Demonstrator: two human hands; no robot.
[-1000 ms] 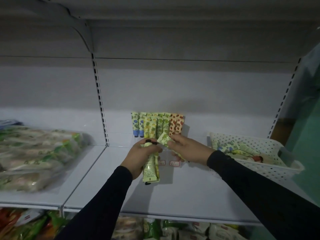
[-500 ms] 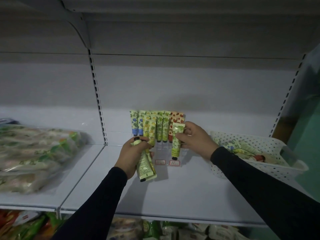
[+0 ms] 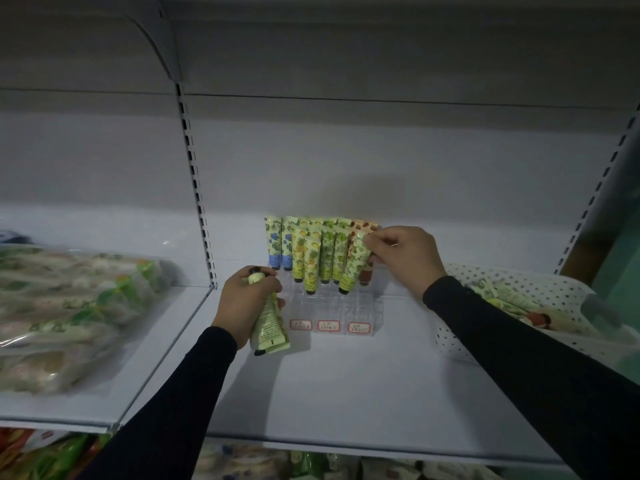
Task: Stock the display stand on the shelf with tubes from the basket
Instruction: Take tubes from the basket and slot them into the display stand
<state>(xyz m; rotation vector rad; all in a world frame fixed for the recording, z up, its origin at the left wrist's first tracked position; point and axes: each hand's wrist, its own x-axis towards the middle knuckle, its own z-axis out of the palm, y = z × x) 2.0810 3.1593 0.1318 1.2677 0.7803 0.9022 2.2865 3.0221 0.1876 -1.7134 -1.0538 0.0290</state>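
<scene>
My right hand (image 3: 403, 259) pinches the flat crimped top of a green tube (image 3: 355, 266), which tilts with its black cap down into the right side of the stand (image 3: 332, 306). My left hand (image 3: 247, 301) is curled round a bunch of pale tubes (image 3: 270, 325), their printed backs facing me; one dark cap pokes out below the fist and another shows at the thumb.

The stand is clear, stepped plastic and sits on the white shelf (image 3: 346, 393) against the back panel. Three red-bordered labels (image 3: 329, 326) line its front edge. Its rear rows hold slim upright tubes, caps down: blue-patterned at the left, yellow pineapple print next, green in the middle, orange-red at the far right. The front steps stand bare.

The basket (image 3: 460, 344) is white perforated plastic, well to the right on the same shelf, partly behind my right sleeve, with more soft patterned tubes lying loose inside.

On the neighbouring shelf section to the left lies a glossy clear bag (image 3: 69, 313) of packets, crinkled and shiny. Packets on the lower shelf (image 3: 242, 460) are too dim to identify.
</scene>
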